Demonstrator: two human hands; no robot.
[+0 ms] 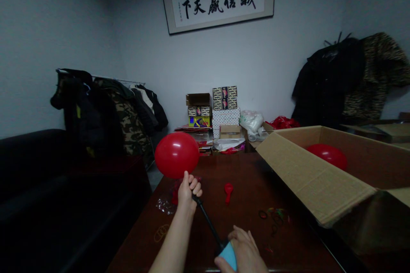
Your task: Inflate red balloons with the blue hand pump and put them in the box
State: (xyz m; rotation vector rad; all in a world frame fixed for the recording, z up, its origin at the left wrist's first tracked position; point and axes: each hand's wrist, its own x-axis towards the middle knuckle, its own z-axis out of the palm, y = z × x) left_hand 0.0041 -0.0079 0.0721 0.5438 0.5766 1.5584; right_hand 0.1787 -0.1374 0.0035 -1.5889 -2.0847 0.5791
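An inflated red balloon [177, 155] stands above my left hand [189, 192]. Its neck is hidden behind the fingers, which are closed around it at the end of a black pump rod [207, 220]. The rod runs down to the blue body of a hand balloon pump [228, 257]. My right hand [245, 251] is wrapped over that blue body, thumb on the near side. On the table ahead of my right hand lies a flat, uninflated red balloon [228, 193]. A clear plastic bag [165, 206] with dark red pieces is partly covered by my left hand.
To the right, an open cardboard box [315, 179] holds an inflated red balloon [328, 156]. Rubber bands [161, 233] and a small pile of coloured bands [276, 216] lie on the brown table [250, 175]. Stacked boxes [225, 115] stand behind; a black sofa [38, 196] is left.
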